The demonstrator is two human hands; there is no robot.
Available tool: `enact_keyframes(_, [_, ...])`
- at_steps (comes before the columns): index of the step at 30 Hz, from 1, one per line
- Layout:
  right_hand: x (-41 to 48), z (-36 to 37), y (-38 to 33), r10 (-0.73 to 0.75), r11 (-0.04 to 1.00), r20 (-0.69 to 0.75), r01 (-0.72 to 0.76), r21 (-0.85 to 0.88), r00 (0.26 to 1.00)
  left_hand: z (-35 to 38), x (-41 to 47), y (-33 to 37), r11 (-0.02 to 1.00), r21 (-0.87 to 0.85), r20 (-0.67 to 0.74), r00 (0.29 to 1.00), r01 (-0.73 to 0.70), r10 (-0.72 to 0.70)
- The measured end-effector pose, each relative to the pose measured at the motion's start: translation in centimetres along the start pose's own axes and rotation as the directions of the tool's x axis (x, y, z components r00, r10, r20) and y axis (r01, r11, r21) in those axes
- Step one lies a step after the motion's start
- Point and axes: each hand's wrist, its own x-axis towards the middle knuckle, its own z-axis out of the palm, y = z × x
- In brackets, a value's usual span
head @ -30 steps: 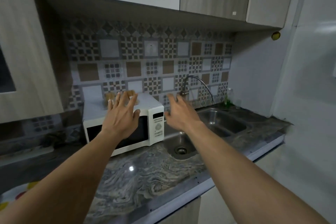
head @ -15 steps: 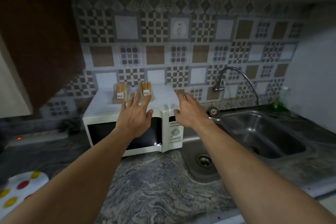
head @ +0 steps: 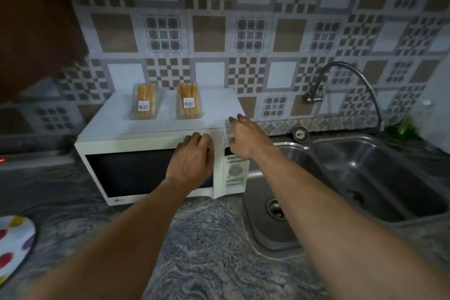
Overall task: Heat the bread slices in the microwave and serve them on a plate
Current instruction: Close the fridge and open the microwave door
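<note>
A white microwave (head: 136,143) stands on the marble counter with its door closed. Two clear packs of bread slices lie on its top: one at the left (head: 144,104), one to its right (head: 188,101). My left hand (head: 192,161) has its fingers curled over the top right edge of the door. My right hand (head: 246,139) rests on the microwave's top right corner above the control panel (head: 235,173), fingers spread. A white plate with coloured dots (head: 13,243) lies at the counter's left edge.
A steel double sink (head: 365,178) with a curved tap (head: 341,75) is right of the microwave. A sink plug (head: 301,133) sits behind the sink. A dark cabinet (head: 36,19) hangs at upper left. A power strip (head: 29,159) lies left of the microwave.
The view has come closer to the microwave. Both hands moved forward and landed on it: the left on the door's top edge, the right on the top right corner.
</note>
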Motion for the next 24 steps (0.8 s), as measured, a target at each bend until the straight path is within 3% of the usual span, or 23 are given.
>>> enact_keyframes(5, [1.6,1.9,1.5,-0.087,0.996,0.029,0.088,-0.024,0.996,3.9,-1.1,0.3,0.947,-0.106,0.202,0.939,0.304,-0.279])
enact_keyframes(9, [2.1,2.2,2.5,-0.141,0.990,0.010,0.141,-0.010,0.990,5.5,-0.8,1.4,0.798,-0.302,0.270,0.850,0.522,-0.453])
enact_keyframes(13, [2.2,2.4,3.1,-0.168,0.986,-0.003,0.168,-0.003,0.986,5.7,0.1,2.2,0.705,-0.395,0.235,0.806,0.590,-0.543])
enact_keyframes(18, [2.3,2.4,3.4,-0.175,0.984,-0.026,0.176,0.026,0.984,6.2,0.9,2.5,0.600,-0.419,0.334,0.731,0.681,-0.595])
enact_keyframes(24, [2.6,2.5,3.5,-0.170,0.984,-0.017,0.171,0.044,0.985,6.4,0.8,2.7,0.565,-0.463,0.302,0.721,0.683,-0.624])
